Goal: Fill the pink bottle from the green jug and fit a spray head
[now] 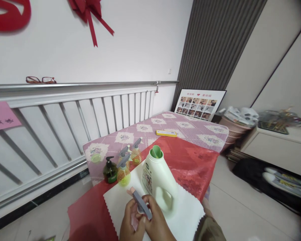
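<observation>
A grey-topped spray bottle (141, 203) is held low in front of me, its head slanting and a pale pinkish tip at the upper end. My left hand (130, 219) is closed round its lower part, which the fingers mostly hide. On the other side, my right hand (157, 217) grips by the grey head, thumb and fingers pressed in. Just beyond stands a large pale green jug (163, 174) with a handle and an uncapped green mouth. To its left are several pump and spray bottles: a dark green pump bottle (110, 170) and clear ones (123, 174) with yellow liquid.
A white scalloped mat (188, 204) lies over a red cloth (190, 160) on a flower-patterned table cover (144, 128). Further back are a yellow-edged box (166, 133) and, near the table's left side, a green cap (95, 158). A white radiator (107, 113) runs along the left.
</observation>
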A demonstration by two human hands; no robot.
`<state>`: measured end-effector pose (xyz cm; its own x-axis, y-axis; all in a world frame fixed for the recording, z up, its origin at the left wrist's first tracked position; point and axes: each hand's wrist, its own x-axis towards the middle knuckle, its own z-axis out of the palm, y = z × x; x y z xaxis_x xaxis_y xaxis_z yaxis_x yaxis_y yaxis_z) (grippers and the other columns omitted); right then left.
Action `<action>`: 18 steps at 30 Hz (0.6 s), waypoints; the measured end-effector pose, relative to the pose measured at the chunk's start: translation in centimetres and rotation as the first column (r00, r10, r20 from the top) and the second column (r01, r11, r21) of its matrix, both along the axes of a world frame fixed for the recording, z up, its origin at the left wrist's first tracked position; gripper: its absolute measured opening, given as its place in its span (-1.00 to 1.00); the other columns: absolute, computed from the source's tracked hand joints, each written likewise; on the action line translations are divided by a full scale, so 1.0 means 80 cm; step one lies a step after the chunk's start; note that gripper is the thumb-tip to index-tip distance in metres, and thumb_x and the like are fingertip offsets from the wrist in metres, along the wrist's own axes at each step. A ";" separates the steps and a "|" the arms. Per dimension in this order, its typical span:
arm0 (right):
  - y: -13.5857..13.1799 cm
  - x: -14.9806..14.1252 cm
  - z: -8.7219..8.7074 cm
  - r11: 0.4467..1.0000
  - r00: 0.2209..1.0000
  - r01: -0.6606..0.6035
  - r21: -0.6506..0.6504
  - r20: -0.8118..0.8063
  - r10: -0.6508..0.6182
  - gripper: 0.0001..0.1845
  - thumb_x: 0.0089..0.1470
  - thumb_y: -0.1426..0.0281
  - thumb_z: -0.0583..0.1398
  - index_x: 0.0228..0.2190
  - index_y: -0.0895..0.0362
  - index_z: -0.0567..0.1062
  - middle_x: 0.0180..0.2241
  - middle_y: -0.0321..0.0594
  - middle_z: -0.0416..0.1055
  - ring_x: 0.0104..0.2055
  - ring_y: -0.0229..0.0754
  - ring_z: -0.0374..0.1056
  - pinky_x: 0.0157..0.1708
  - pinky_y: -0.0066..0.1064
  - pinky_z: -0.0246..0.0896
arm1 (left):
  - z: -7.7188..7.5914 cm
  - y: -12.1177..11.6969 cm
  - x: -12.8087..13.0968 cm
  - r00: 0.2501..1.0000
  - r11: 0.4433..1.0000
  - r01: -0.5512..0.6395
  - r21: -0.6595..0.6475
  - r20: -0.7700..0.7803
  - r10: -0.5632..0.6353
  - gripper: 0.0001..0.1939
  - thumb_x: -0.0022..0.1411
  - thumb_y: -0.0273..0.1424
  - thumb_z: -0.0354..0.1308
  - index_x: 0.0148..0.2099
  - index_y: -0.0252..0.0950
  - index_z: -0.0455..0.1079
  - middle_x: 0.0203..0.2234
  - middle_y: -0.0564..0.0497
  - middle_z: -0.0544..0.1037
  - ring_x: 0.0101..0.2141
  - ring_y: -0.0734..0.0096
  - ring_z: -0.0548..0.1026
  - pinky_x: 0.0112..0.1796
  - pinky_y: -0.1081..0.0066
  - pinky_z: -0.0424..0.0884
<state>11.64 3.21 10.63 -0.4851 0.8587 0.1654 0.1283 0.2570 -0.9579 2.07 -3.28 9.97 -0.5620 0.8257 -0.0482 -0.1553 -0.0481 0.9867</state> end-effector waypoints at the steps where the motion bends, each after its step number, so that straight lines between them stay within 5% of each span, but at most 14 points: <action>1: 0.000 -0.002 -0.003 0.999 1.000 0.014 -0.033 -0.019 -0.015 -0.77 -0.13 0.50 0.22 -0.42 0.00 0.29 -0.40 -0.36 0.42 -0.37 -0.16 0.38 -0.36 -0.37 0.30 | 0.003 0.002 0.008 0.998 0.999 -0.044 -0.005 0.043 0.044 -0.51 -0.04 -0.27 0.35 -0.02 -0.17 0.35 -0.10 -0.14 0.67 -0.06 0.11 0.63 -0.03 0.24 0.54; 8: 0.001 -0.009 -0.026 0.993 0.993 0.090 -0.071 -0.072 -0.095 -0.74 -0.17 0.42 0.28 -0.46 0.01 0.28 -0.39 -0.33 0.44 -0.37 -0.15 0.39 -0.36 -0.36 0.28 | 0.041 0.012 0.014 0.998 0.994 -0.050 -0.097 0.029 0.054 -0.70 -0.11 -0.35 0.32 -0.25 -0.20 0.43 -0.42 0.04 0.65 -0.36 0.29 0.61 -0.27 0.38 0.53; 15: -0.001 -0.001 -0.023 0.997 0.998 0.068 0.022 -0.008 -0.068 -0.81 -0.07 0.35 0.29 -0.40 0.02 0.36 -0.43 -0.38 0.37 -0.42 -0.21 0.31 -0.38 -0.39 0.27 | 0.029 0.003 -0.005 0.995 0.999 0.035 0.027 -0.091 -0.032 -0.69 0.09 -0.23 0.24 -0.11 -0.20 0.52 -0.19 -0.04 0.66 -0.10 0.19 0.58 -0.02 0.29 0.51; 18: 0.000 0.002 -0.013 0.998 0.999 0.052 0.037 0.002 -0.052 -0.81 -0.05 0.35 0.27 -0.42 0.02 0.33 -0.42 -0.36 0.38 -0.40 -0.22 0.33 -0.34 -0.38 0.30 | 0.022 0.002 -0.021 0.962 0.980 0.196 0.018 -0.196 -0.189 -0.63 0.18 -0.20 0.19 0.00 -0.21 0.53 -0.04 -0.08 0.63 0.01 0.15 0.55 0.08 0.27 0.46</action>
